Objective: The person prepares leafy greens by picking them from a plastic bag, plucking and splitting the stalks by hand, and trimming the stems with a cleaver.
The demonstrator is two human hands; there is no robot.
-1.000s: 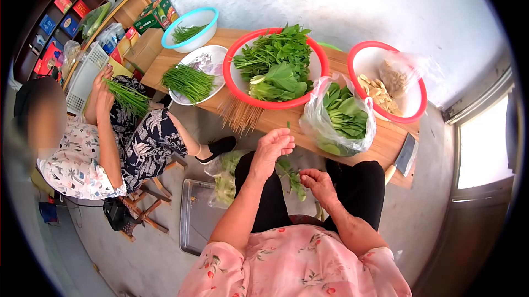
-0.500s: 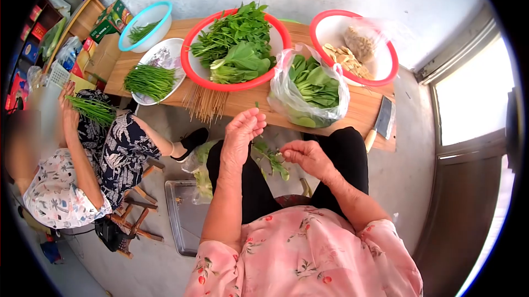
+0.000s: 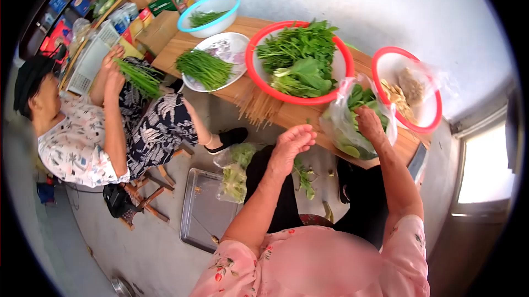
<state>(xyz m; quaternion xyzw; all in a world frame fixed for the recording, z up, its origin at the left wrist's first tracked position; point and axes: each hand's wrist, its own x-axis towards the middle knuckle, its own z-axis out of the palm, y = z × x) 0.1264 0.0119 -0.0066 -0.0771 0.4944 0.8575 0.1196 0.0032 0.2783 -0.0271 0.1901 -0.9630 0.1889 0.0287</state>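
My right hand (image 3: pixel 370 124) reaches into a clear plastic bag (image 3: pixel 340 126) of leafy greens (image 3: pixel 361 97) on the table, fingers bent and closed on the leaves. Part of its grip is hidden among them. Over my lap, in front of the table edge, my left hand (image 3: pixel 293 145) is half raised with loosely bent fingers and the thumb apart; nothing shows in it. Behind the bag stands a red-rimmed basin (image 3: pixel 348 71) heaped with greens. Loose green stems (image 3: pixel 304 178) lie on the floor between my knees.
At left a seated co-worker (image 3: pixel 82 142) holds green stalks (image 3: pixel 138 76). On the table are a white plate (image 3: pixel 238 43) of green stalks, a blue-rimmed bowl (image 3: pixel 220 24), thin sticks (image 3: pixel 258 108), another red-rimmed basin (image 3: pixel 435 115), and a cleaver (image 3: pixel 417 159). A metal tray (image 3: pixel 193 220) lies on the floor.
My right hand has gone from above my lap into the bag of greens. A small green piece at my left fingertips no longer shows. The view has turned, shifting the scene rightward.
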